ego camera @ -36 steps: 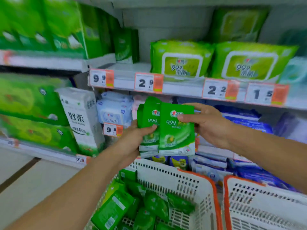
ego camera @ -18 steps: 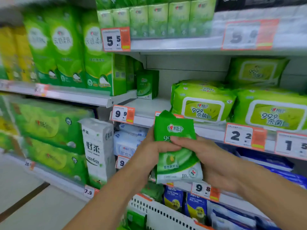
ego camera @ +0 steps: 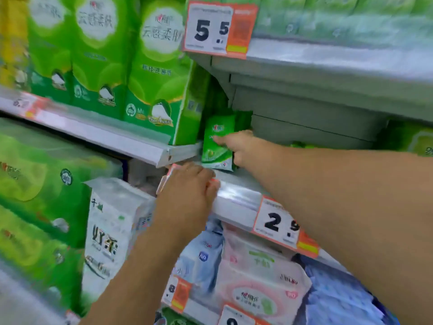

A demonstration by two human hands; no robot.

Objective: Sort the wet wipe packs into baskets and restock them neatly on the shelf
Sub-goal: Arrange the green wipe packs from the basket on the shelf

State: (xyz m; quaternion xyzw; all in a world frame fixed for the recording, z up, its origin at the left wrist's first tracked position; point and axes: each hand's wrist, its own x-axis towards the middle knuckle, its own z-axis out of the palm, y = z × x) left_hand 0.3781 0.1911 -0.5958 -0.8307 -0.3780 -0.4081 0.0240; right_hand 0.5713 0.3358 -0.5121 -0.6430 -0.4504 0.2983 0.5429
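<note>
Head view, first speaker: A person's right hand [ego camera: 243, 146] sets a green wet wipe pack [ego camera: 218, 143] upright at the left end of a shop shelf [ego camera: 236, 195], thumb across the pack's front and fingers curled round its right edge

Second speaker: And the other hand?

First speaker: Left hand [ego camera: 187, 191] rests on the shelf's front lip, fingers bent over the edge beside a price tag [ego camera: 276, 221]; it carries no pack

Second speaker: How far along does the job look?

First speaker: By my reading, restocking is under way. This pack is at its place on the shelf, with more green packs [ego camera: 243, 118] standing behind it, yet the hand has not let go. No basket shows in the frame, so I cannot tell what remains to be sorted or how many packs wait

Second speaker: Where exactly does the pack stand?

First speaker: Just right of the tall green tissue boxes [ego camera: 161, 73] on the neighbouring shelf, under a higher shelf bearing the 5.5 tag [ego camera: 218, 28], its bottom edge touching the shelf board

Second speaker: And the pack itself?

First speaker: Small, flat and soft, glossy green with a red logo near the top and a pale strip along the bottom; it leans slightly, and the print is too blurred to read
</note>
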